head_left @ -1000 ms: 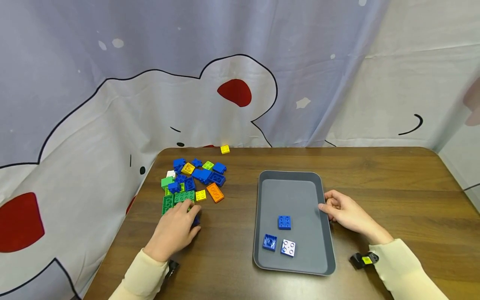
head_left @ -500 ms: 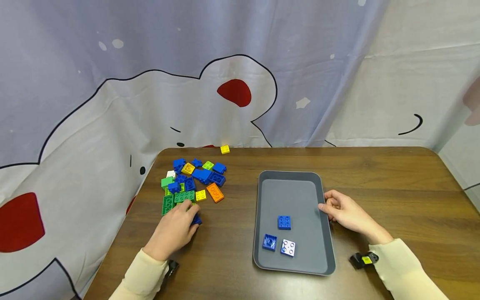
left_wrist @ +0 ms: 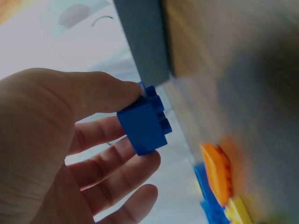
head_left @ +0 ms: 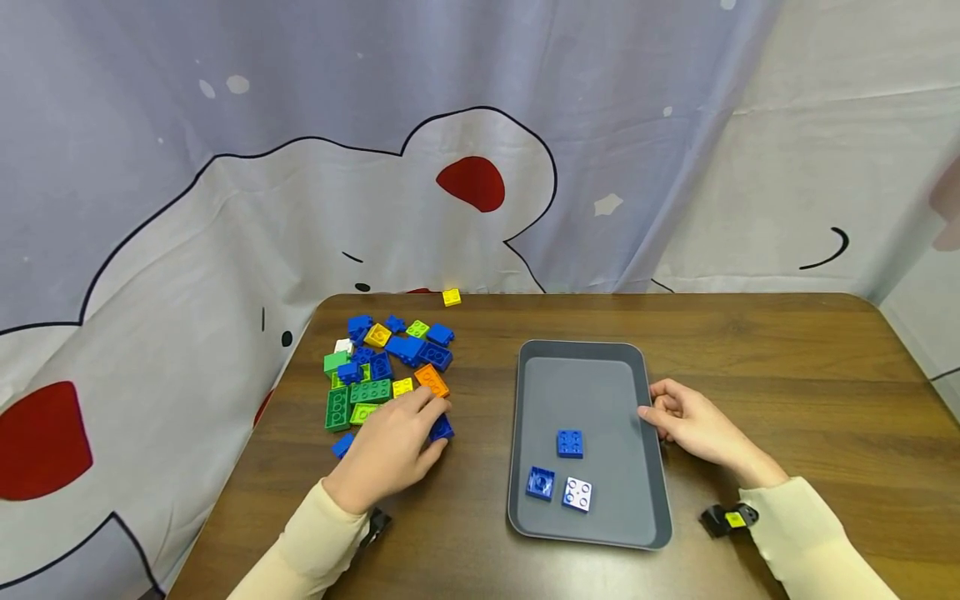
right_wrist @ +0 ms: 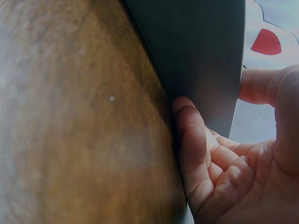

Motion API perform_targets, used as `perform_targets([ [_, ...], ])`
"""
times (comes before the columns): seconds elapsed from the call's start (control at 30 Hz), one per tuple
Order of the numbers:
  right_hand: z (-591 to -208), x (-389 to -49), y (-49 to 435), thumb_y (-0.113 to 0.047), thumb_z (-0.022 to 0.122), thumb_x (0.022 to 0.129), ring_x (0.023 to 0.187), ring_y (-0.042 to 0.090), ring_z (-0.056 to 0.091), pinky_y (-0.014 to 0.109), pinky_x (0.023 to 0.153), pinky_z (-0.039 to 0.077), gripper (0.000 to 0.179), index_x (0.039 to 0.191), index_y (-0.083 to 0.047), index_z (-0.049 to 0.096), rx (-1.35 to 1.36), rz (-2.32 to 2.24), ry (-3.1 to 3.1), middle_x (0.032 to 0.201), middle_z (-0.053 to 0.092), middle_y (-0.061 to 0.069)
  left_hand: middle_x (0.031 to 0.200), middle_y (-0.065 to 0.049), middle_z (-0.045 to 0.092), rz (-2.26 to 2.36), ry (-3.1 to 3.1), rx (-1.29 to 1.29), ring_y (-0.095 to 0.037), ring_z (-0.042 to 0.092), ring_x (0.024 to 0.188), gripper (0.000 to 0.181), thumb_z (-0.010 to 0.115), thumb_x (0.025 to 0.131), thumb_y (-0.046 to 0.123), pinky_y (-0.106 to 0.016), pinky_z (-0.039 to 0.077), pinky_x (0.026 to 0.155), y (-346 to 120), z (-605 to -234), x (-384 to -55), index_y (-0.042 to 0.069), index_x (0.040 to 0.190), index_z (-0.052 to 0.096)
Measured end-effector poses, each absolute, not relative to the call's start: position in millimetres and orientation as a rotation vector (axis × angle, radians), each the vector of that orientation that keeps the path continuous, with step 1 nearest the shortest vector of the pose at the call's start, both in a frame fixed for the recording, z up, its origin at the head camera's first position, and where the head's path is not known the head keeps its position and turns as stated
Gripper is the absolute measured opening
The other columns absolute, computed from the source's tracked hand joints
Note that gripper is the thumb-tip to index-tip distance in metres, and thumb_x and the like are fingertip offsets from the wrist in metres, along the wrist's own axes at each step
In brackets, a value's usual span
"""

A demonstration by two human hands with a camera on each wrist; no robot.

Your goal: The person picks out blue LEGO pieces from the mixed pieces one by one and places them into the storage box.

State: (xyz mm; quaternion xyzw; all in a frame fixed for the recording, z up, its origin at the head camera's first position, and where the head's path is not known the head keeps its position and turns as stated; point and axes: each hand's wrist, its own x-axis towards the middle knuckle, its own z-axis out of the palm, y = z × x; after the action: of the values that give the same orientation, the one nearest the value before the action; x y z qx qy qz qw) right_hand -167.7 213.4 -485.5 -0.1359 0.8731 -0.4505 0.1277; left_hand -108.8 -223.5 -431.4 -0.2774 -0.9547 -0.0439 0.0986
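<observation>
My left hand (head_left: 393, 446) pinches a blue toy brick (left_wrist: 144, 125) between thumb and fingers, its studs facing away from the palm in the left wrist view. In the head view this hand is at the near right side of the brick pile, below an orange brick (head_left: 432, 381). My right hand (head_left: 693, 425) grips the right rim of a grey tray (head_left: 523, 433), thumb over the edge and curled fingers against the outer wall (right_wrist: 205, 60). Inside the tray lie two blue bricks, one upper (head_left: 570, 444) and one lower (head_left: 540, 483), and a white brick (head_left: 577, 494).
Green (head_left: 371, 392), blue, yellow and lime bricks lie piled on the table's left side. One blue brick (head_left: 343, 445) sits left of my left hand. A yellow brick (head_left: 451, 297) is at the table's far edge, before a printed curtain (head_left: 637, 167).
My left hand has moved right and lifted with the blue brick, uncovering a lime brick and another blue brick. My right hand and the tray have stayed in place.
</observation>
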Motion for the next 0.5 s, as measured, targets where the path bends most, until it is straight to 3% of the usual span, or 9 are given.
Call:
perform_targets([
  [0.23,-487,-168,213,-0.021,0.065,0.102,0.061,0.007,0.054,0.024,0.059,0.047,0.04,0.128,0.007,0.053,-0.403,-1.317,2.539,0.072,0.058,0.001,0.108,0.001,0.065,-0.191,-2.789,-0.919,-0.012,0.064,0.09,0.037,0.079,0.091,0.034,-0.031,0.059,0.083,-189,-427,-115,0.016,0.121,0.067],
  [0.5,-485,-168,214,-0.022,0.065,0.102,0.061,0.008,0.055,0.024,0.06,0.047,0.04,0.126,0.007,0.053,-0.396,-1.318,2.538,0.071,0.057,0.001,0.107,0.003,0.063,-0.2,-2.747,-1.082,-0.01,0.058,0.089,0.032,0.075,0.095,0.036,-0.029,0.057,0.082,-149,-426,-117,0.019,0.121,0.068],
])
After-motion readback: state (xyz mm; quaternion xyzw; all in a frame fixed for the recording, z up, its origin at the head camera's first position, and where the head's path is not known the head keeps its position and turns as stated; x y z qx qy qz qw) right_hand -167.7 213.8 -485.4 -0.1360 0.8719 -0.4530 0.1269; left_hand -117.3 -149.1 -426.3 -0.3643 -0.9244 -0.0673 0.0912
